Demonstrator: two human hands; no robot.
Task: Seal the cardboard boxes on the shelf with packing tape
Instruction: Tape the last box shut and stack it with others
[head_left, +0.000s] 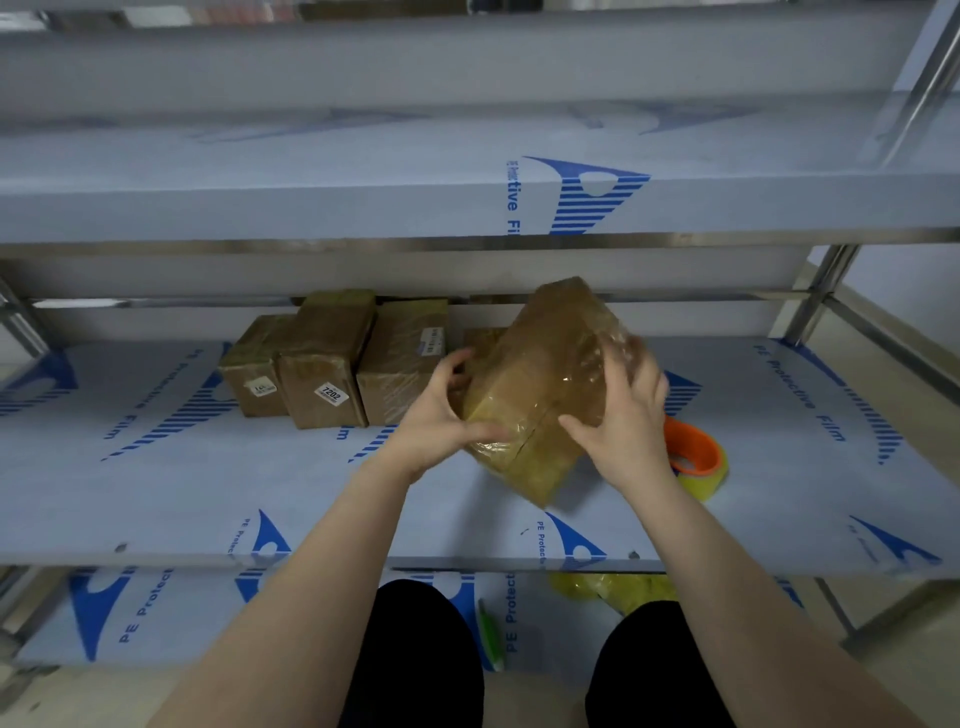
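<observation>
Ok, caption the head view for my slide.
Left grip and right grip hold a tilted tape-wrapped brown cardboard box beside an orange-cored tape roll.

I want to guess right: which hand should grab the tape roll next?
Right hand, probably: the tape roll lies just beside its wrist; the left hand holds the other side of the box.
</observation>
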